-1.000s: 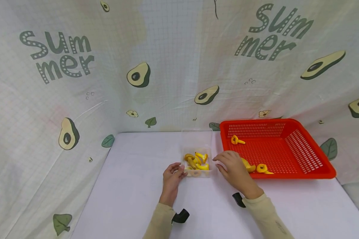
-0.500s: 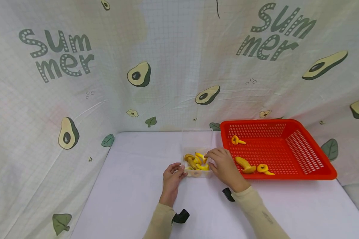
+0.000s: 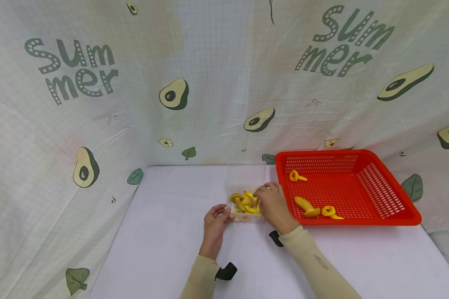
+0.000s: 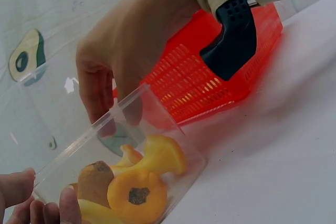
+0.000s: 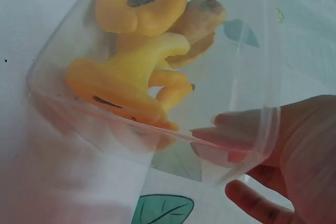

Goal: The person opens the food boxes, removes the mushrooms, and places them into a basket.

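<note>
A clear plastic box (image 3: 256, 217) with its lid (image 3: 246, 174) raised at the back stands mid-table. Several yellow and brownish mushrooms (image 4: 137, 195) lie in a heap inside it. My left hand (image 3: 214, 228) holds the box at its front left corner, thumb and fingers at the wall. Over the right wall reaches my right hand (image 3: 277, 207); its fingers (image 5: 231, 129) dip inside near the mushrooms while another digit stays outside. In the right wrist view, these fingers are apart from the yellow mushroom (image 5: 126, 82) and grip none.
A red perforated basket (image 3: 387, 199) stands to the right, near the back. It holds a brownish mushroom (image 3: 306, 206) and two yellow ones, including a ring-capped mushroom (image 3: 328, 211) near the front. A printed cloth (image 3: 217, 83) hangs behind the white table (image 3: 164, 232).
My right hand has moved left from beside the basket to over the box, its fingers now inside the right wall. My left hand has stayed at the box corner.
</note>
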A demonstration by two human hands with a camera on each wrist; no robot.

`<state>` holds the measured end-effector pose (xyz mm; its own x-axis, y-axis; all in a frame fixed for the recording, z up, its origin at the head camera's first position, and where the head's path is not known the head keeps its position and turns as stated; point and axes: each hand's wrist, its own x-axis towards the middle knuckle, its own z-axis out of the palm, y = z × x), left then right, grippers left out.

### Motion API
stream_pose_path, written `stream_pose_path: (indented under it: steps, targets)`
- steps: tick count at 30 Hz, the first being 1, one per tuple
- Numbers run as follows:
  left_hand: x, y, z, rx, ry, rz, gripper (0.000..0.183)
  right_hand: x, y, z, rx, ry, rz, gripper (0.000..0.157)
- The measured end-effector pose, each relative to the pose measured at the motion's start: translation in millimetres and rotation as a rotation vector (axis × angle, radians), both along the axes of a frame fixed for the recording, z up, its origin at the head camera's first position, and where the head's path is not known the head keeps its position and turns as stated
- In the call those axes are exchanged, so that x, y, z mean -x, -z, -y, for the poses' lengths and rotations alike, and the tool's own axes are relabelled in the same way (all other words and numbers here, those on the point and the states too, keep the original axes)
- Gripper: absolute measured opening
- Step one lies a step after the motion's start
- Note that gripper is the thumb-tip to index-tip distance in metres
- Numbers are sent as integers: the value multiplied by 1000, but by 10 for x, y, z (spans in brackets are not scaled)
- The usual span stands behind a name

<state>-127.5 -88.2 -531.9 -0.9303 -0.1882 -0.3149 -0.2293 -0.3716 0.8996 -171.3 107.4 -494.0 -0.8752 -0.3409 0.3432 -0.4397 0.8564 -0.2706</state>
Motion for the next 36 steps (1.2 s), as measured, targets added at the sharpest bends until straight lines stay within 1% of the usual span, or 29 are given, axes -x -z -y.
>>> stream_pose_path:
  steps: [4,11,15,20,27,30,33,36]
  targets:
    - [2,-2,-3,2,-1,0,34,34,6,37,-25,36,30,28]
    - [1,-6,-5,9,-1,-1,33,107,37,90,-43,71,84,20]
    - [5,-5,-9,9,-4,-1,33,131,54,108,-43,76,89,17]
    - [10,6,-14,6,-6,-2,34,124,23,125,-83,67,81,15]
    - [4,23,-14,4,-3,7,35,98,-15,133,-133,46,121,17]
    - [6,36,-11,1,0,0,34,95,-26,145,-191,39,130,17]
    - [7,37,-11,1,1,0,33,101,-38,172,-262,53,152,17]
    - [9,34,-11,5,-1,4,33,128,-45,209,-338,78,171,21]
